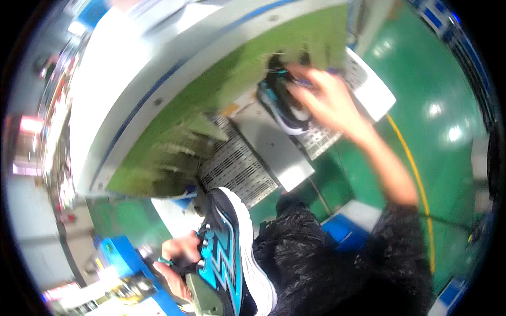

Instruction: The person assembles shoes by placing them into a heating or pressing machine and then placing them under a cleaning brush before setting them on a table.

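My left hand (182,260) is closed on a black running shoe (226,253) with turquoise side panels, silver zigzag lines and a thick white sole. The shoe is tipped on its side, sole to the right, and an olive-green shoe last (208,292) fills its heel opening. Farther off, a second shoe (279,102), black and turquoise with a white sole, stands at the mouth of a machine. Over its opening reaches my right hand (324,100), thumb and fingers on either side, smeared by motion. I cannot tell whether it grips the shoe.
A large white machine housing (121,79) arches over the far side, hung with a frayed green curtain (205,89). Beneath it lie a slotted metal plate (237,163) and a smooth metal strip (274,142). Blue equipment (121,258) stands at lower left; green floor (421,105) spreads right.
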Available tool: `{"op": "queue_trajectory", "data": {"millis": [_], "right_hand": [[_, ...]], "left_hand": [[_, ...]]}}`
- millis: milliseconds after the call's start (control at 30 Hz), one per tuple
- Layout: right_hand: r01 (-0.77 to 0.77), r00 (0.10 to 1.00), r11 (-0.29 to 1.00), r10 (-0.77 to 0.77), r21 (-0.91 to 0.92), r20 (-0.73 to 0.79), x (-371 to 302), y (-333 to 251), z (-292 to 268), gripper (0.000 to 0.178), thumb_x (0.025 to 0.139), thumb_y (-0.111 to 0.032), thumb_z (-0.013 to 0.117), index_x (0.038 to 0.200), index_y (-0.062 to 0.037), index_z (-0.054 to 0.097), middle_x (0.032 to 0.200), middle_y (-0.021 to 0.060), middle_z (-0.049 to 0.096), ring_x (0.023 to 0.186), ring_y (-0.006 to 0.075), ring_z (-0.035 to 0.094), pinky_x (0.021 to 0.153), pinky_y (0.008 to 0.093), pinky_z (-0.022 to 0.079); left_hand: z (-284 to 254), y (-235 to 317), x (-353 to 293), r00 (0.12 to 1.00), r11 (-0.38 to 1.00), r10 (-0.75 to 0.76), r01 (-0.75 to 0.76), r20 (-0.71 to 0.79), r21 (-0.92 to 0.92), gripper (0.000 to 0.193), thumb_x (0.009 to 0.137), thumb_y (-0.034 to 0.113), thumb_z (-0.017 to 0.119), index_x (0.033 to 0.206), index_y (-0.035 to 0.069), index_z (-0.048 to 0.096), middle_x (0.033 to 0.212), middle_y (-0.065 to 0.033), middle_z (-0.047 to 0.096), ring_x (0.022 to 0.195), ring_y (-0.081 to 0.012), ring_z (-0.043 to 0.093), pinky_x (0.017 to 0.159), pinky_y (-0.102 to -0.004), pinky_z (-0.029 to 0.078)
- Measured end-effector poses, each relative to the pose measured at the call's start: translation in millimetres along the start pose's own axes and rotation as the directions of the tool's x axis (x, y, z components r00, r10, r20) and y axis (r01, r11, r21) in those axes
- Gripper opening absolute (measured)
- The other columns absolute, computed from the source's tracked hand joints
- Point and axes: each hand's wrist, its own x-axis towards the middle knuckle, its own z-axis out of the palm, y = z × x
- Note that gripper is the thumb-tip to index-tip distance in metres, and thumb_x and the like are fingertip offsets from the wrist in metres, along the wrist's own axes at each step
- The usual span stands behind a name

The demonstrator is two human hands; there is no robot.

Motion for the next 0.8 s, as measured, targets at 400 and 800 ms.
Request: {"op": "queue_trajectory", "data": {"millis": [400,800], "right_hand": [[0.043,0.971,0.936,-0.122,0.350,0.206,-166,-93,73,0.086,0.067,-0.023,0.074,0.136,0.0073,0.033,0.132,0.0312,0.041,0.125,0.0440,0.041,0.105,0.0445,0.035],[0.160,0.965,0.971,-0.192,0.180,0.177,-128,-101,85,0.077,0.068,-0.032,0.072,0.130,0.0052,0.044,0.108,0.0357,0.054,0.083,0.0418,0.062,0.074,0.0414,0.053]], "left_hand": [[45,-90,47,0.946,0.893,0.070,-0.201,0.317,0.402,0.017,0.097,0.016,0.050,0.107,0.003,0.050,0.101,-0.0050,0.059,0.090,-0.0126,0.054,0.084,-0.0261,0.044],[43,-64,87,0.964,0.785,-0.236,0.114,0.123,0.609,0.042,0.095,0.042,0.050,0.093,0.002,0.061,0.085,-0.0047,0.061,0.076,-0.0110,0.053,0.069,-0.0262,0.043]]}}
